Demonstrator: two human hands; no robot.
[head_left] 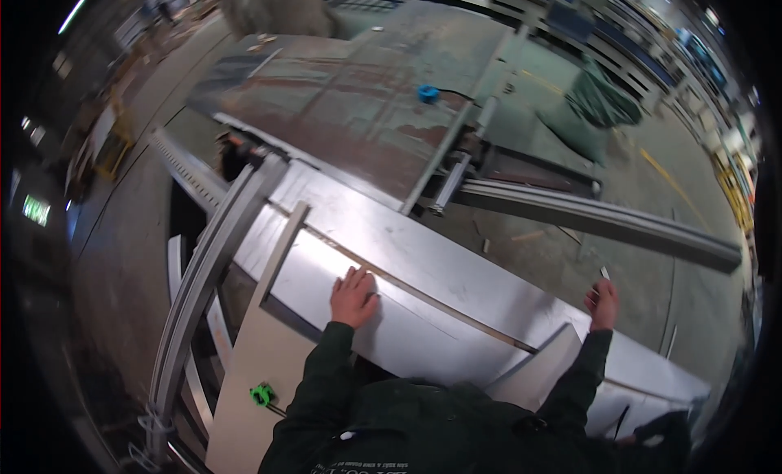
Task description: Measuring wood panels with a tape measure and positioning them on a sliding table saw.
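Observation:
My left hand (354,296) rests on the shiny metal tabletop (440,270), fingers stretched forward and palm down. Its fingertips lie beside a long narrow brownish strip or slot (423,293) that runs along the metal. Off to the right, my right hand (601,305) is held over the far edge of the metal top, its fingers closed. A small pale piece (604,272) sticks up from those fingers; its kind is too small to make out. Close to my right forearm a pale flat panel (542,368) lies across the metal.
Left of me a beige board (232,409) carries a green tape measure (261,394). A curved-looking metal rail (204,270) runs alongside. Beyond stands a large worn table (350,91) with a blue ring-shaped item (428,94). A long metal beam (603,217) extends right; green sacking (603,99) lies behind.

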